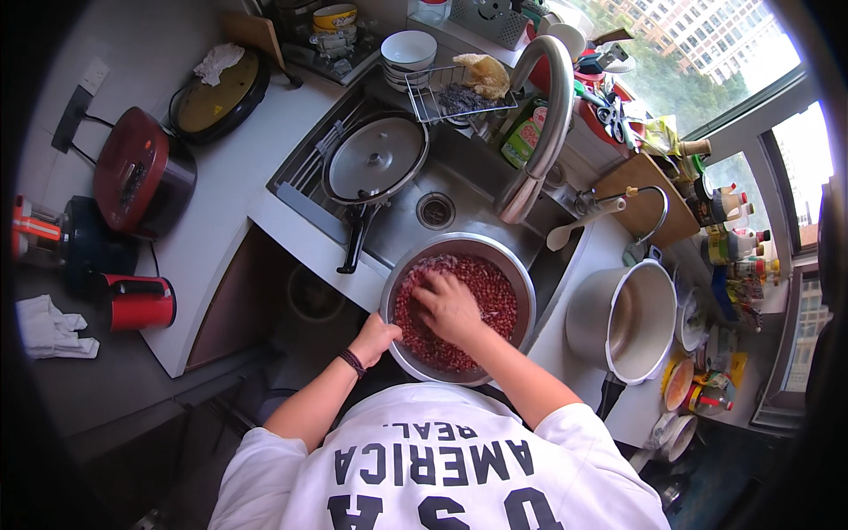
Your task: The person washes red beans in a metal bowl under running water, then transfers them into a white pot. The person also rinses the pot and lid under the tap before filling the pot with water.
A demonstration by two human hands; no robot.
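A round metal basin (527,291) stands at the sink's near edge, holding many small red beans (493,291) in water. My left hand (374,339), with a dark braided band at its wrist, grips the basin's left rim. Inside the basin, my right hand (450,306) lies among the beans with its fingers spread and partly sunk; whether it holds any beans is hidden. The curved faucet (563,106) arches above the sink, beyond the basin. A round pressure-cooker lid (374,159) with a black handle rests over the sink's left part.
A large metal pot (623,321) lies tilted on the right counter, near a pale spoon (583,225). Stacked bowls (409,53) and a wire basket (457,99) are behind the sink. A red rice cooker (142,175) and red kettle (139,302) stand at left.
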